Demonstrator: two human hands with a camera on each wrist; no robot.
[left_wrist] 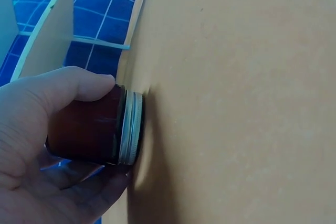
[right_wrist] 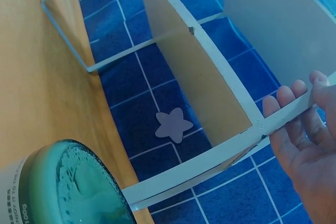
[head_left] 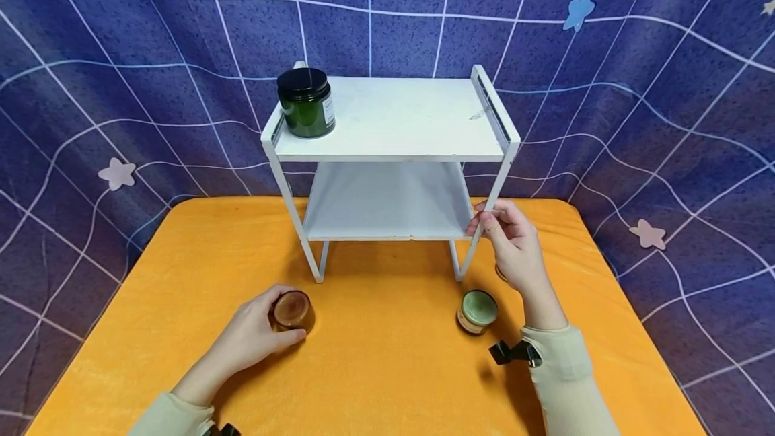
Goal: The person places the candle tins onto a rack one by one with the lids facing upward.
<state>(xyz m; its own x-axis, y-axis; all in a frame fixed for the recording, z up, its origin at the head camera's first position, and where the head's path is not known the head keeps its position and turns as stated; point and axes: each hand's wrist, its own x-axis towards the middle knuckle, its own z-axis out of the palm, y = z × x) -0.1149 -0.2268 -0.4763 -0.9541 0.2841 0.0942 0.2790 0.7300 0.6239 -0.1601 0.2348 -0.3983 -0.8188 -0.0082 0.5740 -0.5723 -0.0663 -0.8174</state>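
Note:
My left hand [head_left: 257, 332] grips a brown glass jar [head_left: 294, 310] at the left front of the table. In the left wrist view the jar's silver lid [left_wrist: 131, 128] faces down, close against the cloth, with thumb and fingers around the glass. My right hand [head_left: 511, 241] holds the front right leg of a white two-tier shelf [head_left: 387, 204], fingers curled round it beside the lower tier. Below that hand, a green glass jar [head_left: 478, 310] stands base up on the table; its label shows in the right wrist view.
A larger green jar [head_left: 307, 105] with a black lid stands at the upper tier's left end. Behind the right wrist, a small round thing [head_left: 500, 274] is mostly hidden. An orange cloth [head_left: 387, 355] covers the table, and a blue star-patterned curtain [head_left: 387, 39] hangs close behind the shelf.

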